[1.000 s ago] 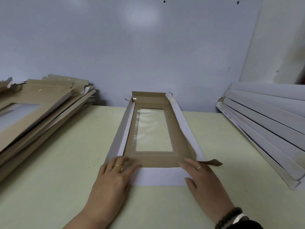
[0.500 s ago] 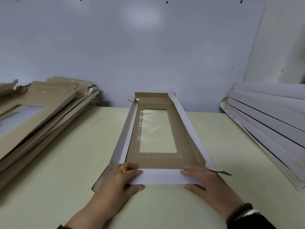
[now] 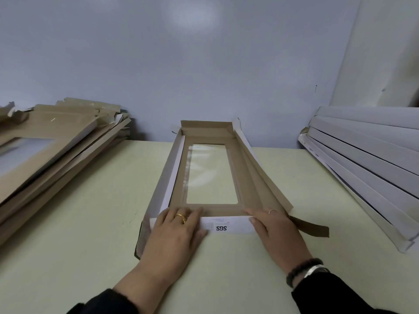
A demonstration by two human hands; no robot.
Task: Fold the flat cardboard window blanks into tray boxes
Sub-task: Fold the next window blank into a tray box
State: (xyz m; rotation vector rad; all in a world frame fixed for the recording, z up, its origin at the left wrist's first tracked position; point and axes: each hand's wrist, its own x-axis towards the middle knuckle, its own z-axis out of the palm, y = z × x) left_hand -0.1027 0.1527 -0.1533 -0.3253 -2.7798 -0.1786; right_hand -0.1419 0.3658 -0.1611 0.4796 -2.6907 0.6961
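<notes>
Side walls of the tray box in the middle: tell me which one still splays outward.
The right side wall, leaning outward toward the white stack. The left side wall stands steeper, its white flap folded inward. Both hands hold the near end flap.

Left blank stack [image 3: 45,155] cut by edge
</notes>
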